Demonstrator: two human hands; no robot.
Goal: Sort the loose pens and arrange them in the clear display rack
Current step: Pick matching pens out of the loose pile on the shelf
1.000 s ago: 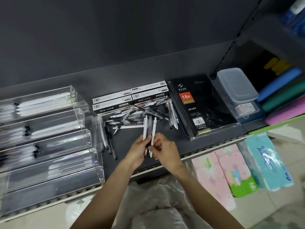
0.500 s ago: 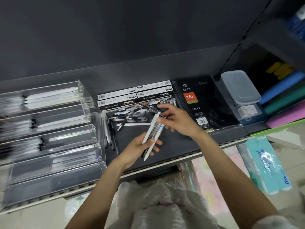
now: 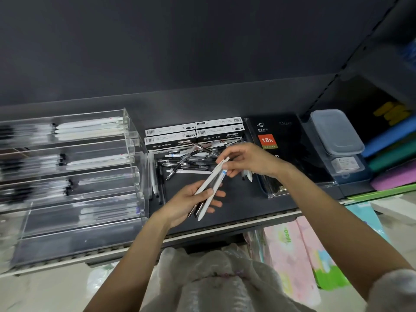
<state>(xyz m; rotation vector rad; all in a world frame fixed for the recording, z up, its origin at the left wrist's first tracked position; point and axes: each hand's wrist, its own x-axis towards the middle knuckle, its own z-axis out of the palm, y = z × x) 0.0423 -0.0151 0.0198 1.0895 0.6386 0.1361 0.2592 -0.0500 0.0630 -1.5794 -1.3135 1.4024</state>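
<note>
I have a small bundle of pens [image 3: 208,191] in my left hand [image 3: 191,204]: its fingers curl under them and the thumb lies across the top, so they sit fanned rather than square. My right hand [image 3: 246,162] is just above and beyond, fingers bent, pinching the upper end of a white pen [image 3: 217,171] as it joins the bundle.

To do this well, I would lay that pen parallel with the others, tips all one way, and close the left thumb over it before the right hand lets go. I judge the dark pens at the bottom of the bundle most likely to slip, so I would keep the bundle level and not squeeze only at one end.

The loose pens [image 3: 189,162] lie in a heap just beyond both hands, against the pen boxes [image 3: 193,134]. The clear display rack [image 3: 74,176] stands to the left of my left hand, its stepped tiers already holding rows of pens; the nearest tiers look least full, though blur hides detail.

All this sits on a dark shelf [image 3: 236,206] under a dark back panel. To the right of my right hand are a black diary [image 3: 276,143], lidded plastic boxes [image 3: 335,136] and coloured rolls [image 3: 391,154]. Pastel tissue packs [image 3: 299,253] sit on the level below.
</note>
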